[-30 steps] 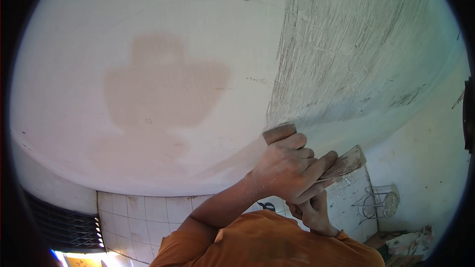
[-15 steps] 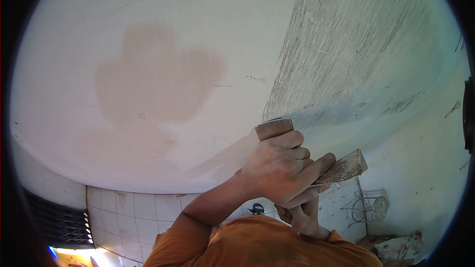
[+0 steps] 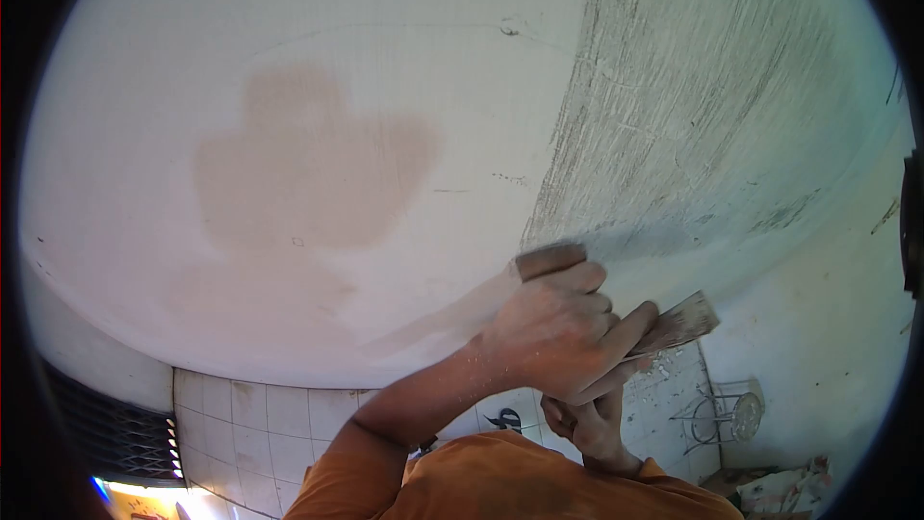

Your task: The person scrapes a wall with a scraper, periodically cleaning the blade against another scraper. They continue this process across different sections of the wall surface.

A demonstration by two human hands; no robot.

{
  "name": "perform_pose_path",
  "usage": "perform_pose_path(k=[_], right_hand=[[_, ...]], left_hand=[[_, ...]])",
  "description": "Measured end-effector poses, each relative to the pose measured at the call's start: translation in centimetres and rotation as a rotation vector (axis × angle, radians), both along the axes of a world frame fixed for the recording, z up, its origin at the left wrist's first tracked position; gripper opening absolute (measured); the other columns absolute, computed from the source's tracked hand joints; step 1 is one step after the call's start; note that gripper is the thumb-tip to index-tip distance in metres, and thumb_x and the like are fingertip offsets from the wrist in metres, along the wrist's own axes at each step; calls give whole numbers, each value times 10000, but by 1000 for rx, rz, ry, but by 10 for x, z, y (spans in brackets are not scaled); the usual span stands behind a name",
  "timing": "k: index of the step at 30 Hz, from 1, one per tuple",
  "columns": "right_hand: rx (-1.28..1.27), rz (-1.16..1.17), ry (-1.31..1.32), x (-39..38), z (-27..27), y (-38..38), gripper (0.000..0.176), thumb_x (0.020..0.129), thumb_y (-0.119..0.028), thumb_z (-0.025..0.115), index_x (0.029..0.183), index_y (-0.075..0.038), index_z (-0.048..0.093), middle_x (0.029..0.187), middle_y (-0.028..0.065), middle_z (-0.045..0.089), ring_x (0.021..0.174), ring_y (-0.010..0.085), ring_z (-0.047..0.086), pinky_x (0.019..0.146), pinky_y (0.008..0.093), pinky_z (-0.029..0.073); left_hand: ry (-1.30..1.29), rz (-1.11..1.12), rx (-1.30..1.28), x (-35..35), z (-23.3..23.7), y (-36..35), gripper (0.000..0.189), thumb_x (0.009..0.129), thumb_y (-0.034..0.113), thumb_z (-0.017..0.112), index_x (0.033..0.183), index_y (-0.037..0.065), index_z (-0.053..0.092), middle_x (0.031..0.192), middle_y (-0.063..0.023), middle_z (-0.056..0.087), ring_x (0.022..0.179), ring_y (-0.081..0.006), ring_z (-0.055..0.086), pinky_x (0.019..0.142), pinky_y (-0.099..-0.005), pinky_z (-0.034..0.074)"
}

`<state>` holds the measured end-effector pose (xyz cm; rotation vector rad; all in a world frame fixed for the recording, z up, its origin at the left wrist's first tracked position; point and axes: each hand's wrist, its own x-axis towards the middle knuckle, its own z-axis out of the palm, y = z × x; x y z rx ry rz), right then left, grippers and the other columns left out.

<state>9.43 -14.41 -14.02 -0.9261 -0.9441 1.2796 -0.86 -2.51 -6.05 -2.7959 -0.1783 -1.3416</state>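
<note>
My left hand (image 3: 549,332) is wrapped round a flat, dusty scraper blade (image 3: 551,261), whose edge is at the wall (image 3: 462,231) near the border of a rough grey streaked area (image 3: 664,106). Its lower fingers reach over a second broad blade (image 3: 681,324), coated with whitish paste or dust. Just below, my right hand (image 3: 594,426) is closed, close under the left palm; what it grips is hidden. A damp-looking beige patch (image 3: 313,169) marks the smooth wall at the left.
Pale floor tiles (image 3: 252,409) lie below, with white crumbs (image 3: 664,363) near the hands. A round-topped metal stool (image 3: 745,416) stands at the lower right beside a bundle of cloth or bags (image 3: 784,489). A dark sandal (image 3: 507,419) and a dark grille (image 3: 106,429) are also visible.
The wall marks sit slightly lower in view. My left hand and its blade have shifted a little right and down in the picture, and the blade is tilted differently.
</note>
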Motion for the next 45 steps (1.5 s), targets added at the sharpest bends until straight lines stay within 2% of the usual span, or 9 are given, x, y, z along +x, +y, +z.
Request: perform_pose_path(k=[19,20,23,26,30,33,36,42,45], right_hand=[[-30,-26,-93,-3,21,-7,310,973,-176,472,722,-1,523,595,21,519,453,60,436,407,210,293],[6,-22,-103,-4,14,-6,169,954,-153,480,923,12,493,566,30,430,380,66,337,319,213,221],[65,10,-114,-5,-12,-9,206,951,-170,484,989,32,492,574,38,428,379,70,332,315,209,220],[-22,-86,-54,-15,10,-7,291,987,-191,471,778,5,524,589,7,495,446,48,409,387,207,266],[-3,-64,-11,-13,39,-7,298,996,-199,446,777,-7,508,568,2,447,428,51,356,388,207,246],[-5,-51,50,-21,29,-8,301,995,-186,448,762,-2,500,562,4,436,425,48,350,374,209,230],[87,-55,51,-16,46,-6,255,993,-174,453,817,6,497,565,2,429,424,53,344,377,208,243],[14,-9,17,-14,28,-5,262,992,-188,455,827,10,504,567,10,442,426,63,387,368,209,264],[99,-36,33,-11,41,1,247,993,-189,447,849,5,496,580,10,445,428,62,386,380,209,280]], left_hand=[[-12,-98,-54,-7,14,1,440,728,353,681,1010,15,663,500,2,533,553,-177,477,621,-286,411],[-30,-103,-68,-6,11,0,441,731,355,678,1011,15,662,498,0,531,554,-178,477,623,-287,412],[-37,-58,-64,-7,-6,-2,440,745,359,667,1016,12,658,493,-6,528,557,-181,483,630,-289,416],[-8,-82,-21,-7,10,2,424,760,355,657,1009,11,654,489,-11,526,561,-183,492,633,-288,416],[-101,-81,-30,3,18,2,420,673,414,643,940,94,696,460,41,400,532,-163,404,619,-344,368],[-85,-46,-72,-4,8,-2,404,702,415,650,941,93,695,461,43,413,536,-159,420,626,-332,382],[12,-73,15,-2,40,2,407,708,426,654,940,94,699,466,44,432,538,-155,432,610,-310,380],[-5,-51,-70,0,8,2,405,716,425,655,935,88,698,468,34,449,536,-156,436,563,-308,376],[22,-39,36,-2,48,4,402,714,418,662,938,87,697,471,30,459,547,-150,448,557,-312,376]])
